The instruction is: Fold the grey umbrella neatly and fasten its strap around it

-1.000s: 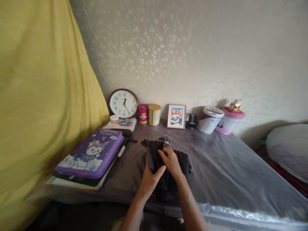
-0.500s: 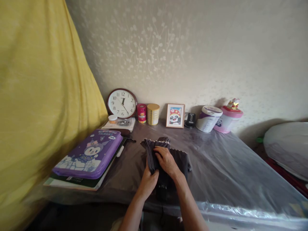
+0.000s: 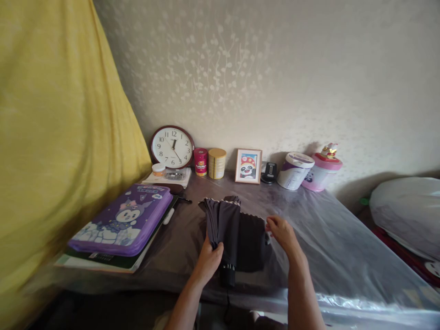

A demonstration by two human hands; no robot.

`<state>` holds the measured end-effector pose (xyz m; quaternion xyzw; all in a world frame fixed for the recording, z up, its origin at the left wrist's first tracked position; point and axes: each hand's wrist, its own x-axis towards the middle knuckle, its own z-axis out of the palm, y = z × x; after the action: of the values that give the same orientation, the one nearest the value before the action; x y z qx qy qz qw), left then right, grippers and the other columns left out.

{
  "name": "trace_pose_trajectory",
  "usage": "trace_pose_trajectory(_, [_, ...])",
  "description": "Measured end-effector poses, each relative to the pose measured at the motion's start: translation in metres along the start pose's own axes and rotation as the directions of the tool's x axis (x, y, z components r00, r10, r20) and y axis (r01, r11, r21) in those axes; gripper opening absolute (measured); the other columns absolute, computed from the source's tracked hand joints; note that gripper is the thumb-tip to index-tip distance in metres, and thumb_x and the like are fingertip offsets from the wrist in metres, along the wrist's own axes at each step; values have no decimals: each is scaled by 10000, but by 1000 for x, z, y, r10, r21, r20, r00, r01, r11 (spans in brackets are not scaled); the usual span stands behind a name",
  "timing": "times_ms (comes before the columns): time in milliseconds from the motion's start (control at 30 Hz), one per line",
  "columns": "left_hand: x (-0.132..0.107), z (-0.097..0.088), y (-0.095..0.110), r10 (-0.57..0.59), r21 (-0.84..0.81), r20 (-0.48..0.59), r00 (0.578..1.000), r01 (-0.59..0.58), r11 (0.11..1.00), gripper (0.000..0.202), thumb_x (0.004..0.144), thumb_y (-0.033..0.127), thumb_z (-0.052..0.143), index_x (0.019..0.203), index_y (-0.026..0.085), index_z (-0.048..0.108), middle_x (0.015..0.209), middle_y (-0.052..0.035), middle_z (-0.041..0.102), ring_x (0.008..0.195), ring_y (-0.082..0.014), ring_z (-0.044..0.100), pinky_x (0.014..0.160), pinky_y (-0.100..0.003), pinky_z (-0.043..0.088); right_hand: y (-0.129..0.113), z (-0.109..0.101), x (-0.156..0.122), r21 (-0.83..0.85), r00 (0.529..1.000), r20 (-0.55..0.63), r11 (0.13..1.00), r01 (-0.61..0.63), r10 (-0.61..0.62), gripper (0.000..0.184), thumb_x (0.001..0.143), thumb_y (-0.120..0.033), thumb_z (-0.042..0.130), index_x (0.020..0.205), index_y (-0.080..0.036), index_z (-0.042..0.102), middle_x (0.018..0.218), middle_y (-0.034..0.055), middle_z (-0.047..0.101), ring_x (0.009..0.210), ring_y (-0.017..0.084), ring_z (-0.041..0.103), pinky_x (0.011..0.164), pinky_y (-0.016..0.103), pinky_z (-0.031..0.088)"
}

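A black folding umbrella (image 3: 250,245) with a pale striped trim lies at the front of the table, its canopy folded in loose pleats and its handle pointing towards me. Around the left side of the pleats, my left hand (image 3: 210,256) is closed, thumb on top. One flap of the canopy spreads out flat to the right. At that flap's right edge, the thumb and fingers of my right hand (image 3: 280,230) pinch the fabric; the fingertips are partly hidden.
Left of the umbrella a purple zip case (image 3: 123,220) rests on books. Along the wall stand a clock (image 3: 173,147), a pink tin (image 3: 200,162), a yellow-lidded can (image 3: 217,164), a picture frame (image 3: 248,166), a black device (image 3: 270,173) and two tubs (image 3: 295,172). A yellow curtain (image 3: 68,114) hangs at left.
My right hand has moved off the pleated part, rightwards to the flap's outer edge. The left hand keeps its hold on the pleats. The view has shifted slightly.
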<state>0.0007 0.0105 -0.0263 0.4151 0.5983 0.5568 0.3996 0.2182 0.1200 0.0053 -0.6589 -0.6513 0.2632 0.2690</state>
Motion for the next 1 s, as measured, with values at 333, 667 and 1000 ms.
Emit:
trace_pose_trajectory(333, [2,1,-6,8,45,1,1000,-8,999,359,733,195,506,1080,182,593,1124,-91,625,1157,-237,511,1038,-318,314,15,5,5,-38,999,39,999,-14,16,241,792,-289,430,782,-161,634,744,68,666,686,172,641,548,229,450])
trace_pose_trajectory(667, [1,0,-4,-4,94,25,1000,2,996,398,748,215,476,1134,162,555,1181,-105,598,1174,-230,498,1033,-316,315,9,6,9,98,997,-42,993,68,-64,271,762,-295,474,894,-140,654,778,66,673,741,199,645,615,275,495])
trace_pose_trajectory(1000, [1,1,-4,5,56,0,1000,-5,998,350,710,207,512,1048,184,599,1097,-96,640,1114,-237,542,1010,-318,343,-14,7,-3,375,986,164,925,-62,0,307,785,-352,508,971,-127,606,735,42,650,622,154,638,526,234,501])
